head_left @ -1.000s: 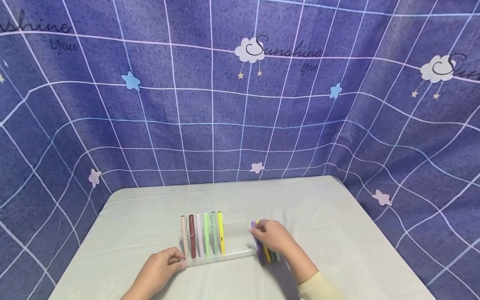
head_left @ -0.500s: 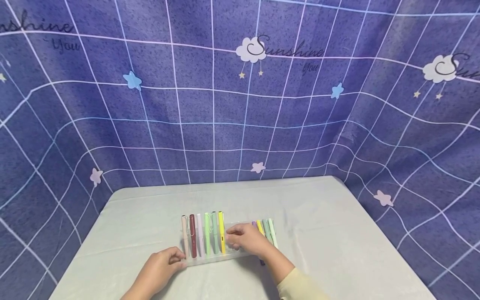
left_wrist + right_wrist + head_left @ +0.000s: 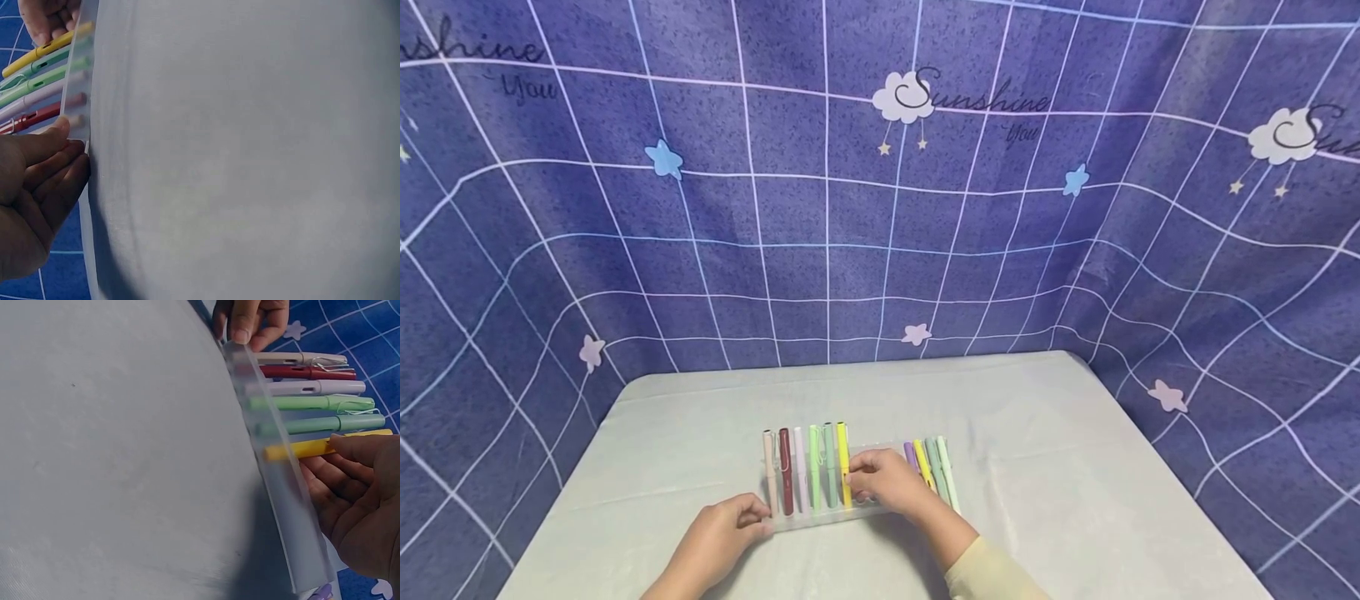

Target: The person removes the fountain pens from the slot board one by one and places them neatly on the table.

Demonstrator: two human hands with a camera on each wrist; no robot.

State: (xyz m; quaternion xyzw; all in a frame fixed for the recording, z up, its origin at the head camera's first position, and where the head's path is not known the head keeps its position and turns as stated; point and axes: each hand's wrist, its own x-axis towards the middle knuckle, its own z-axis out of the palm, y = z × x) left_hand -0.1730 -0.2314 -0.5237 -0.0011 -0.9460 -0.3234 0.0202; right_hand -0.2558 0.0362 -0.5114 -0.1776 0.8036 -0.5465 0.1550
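A clear plastic pen rack [image 3: 820, 520] stands on the table with a row of upright pens in its left part. My left hand [image 3: 718, 533] grips the rack's near left corner, thumb on its front strip in the left wrist view. My right hand [image 3: 891, 482] pinches the yellow pen [image 3: 842, 442] at the row's right end; the thumb lies on its barrel in the right wrist view. Left of it stand a teal-green pen [image 3: 356, 423], a light green pen [image 3: 312, 402], a lilac pen [image 3: 340, 387], a dark red pen [image 3: 331, 372] and a beige pen [image 3: 284, 358].
Right of my right hand, a purple pen [image 3: 911, 452], another yellow pen [image 3: 922, 457], a grey-green pen [image 3: 935, 454] and a pale mint pen [image 3: 948, 462] lean close together. A white-covered table [image 3: 1075, 467] spreads around, with a blue gridded curtain [image 3: 820, 208] behind it.
My right hand has moved left, away from the leaning pens on the right, to the yellow pen in the row. My left hand has stayed at the rack's corner.
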